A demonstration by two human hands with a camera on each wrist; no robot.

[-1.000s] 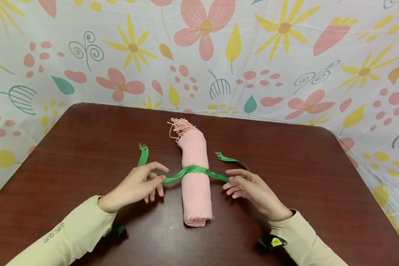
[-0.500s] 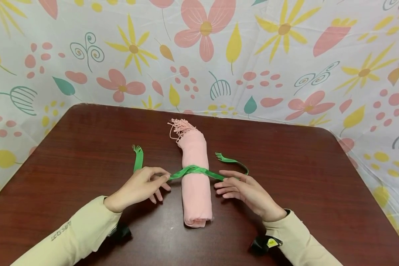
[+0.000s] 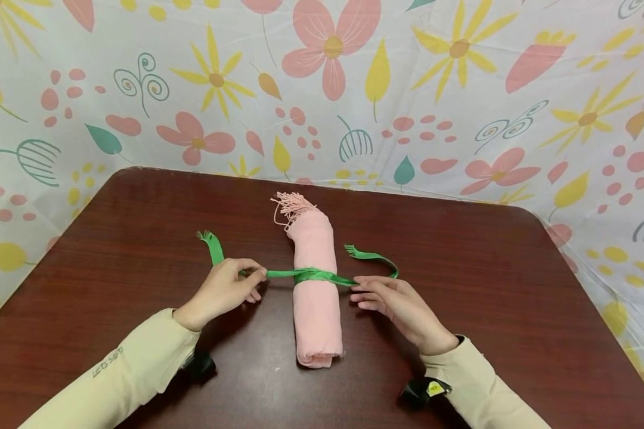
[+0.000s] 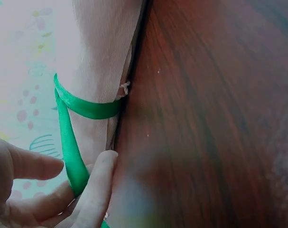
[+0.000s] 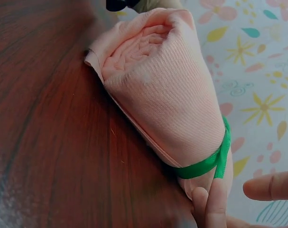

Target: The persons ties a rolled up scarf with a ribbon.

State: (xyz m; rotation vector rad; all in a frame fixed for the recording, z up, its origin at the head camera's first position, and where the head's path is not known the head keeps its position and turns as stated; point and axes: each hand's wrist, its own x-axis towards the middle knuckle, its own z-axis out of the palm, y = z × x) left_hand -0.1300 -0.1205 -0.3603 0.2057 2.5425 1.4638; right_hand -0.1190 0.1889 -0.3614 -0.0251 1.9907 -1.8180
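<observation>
A rolled pink scarf [image 3: 316,325] lies lengthwise on the table, its fringe [image 3: 294,204] at the far end. Around its middle runs a green ribbon [image 3: 313,274], which crosses over itself on top. My left hand [image 3: 222,293] holds the ribbon's left length, drawn out from the roll. In the left wrist view the ribbon [image 4: 73,156] passes between the fingers. On the other side my right hand [image 3: 405,310] grips the right length close to the scarf. The right wrist view shows the ribbon [image 5: 221,161] disappearing behind a fingertip, with the thumb held apart.
The dark brown wooden table [image 3: 494,262] has rounded far corners. Behind it hangs a flower-printed cloth [image 3: 333,101]. Both frayed ribbon ends lie beyond the hands, the left tail [image 3: 211,245] and the curved right tail [image 3: 372,256]. Black wrist cameras sit under both cuffs.
My left hand has moved slightly up and its ribbon length is straighter, the left tail sliding leftward. My right hand has shifted left along the ribbon, closer to the scarf. The scarf stays put.
</observation>
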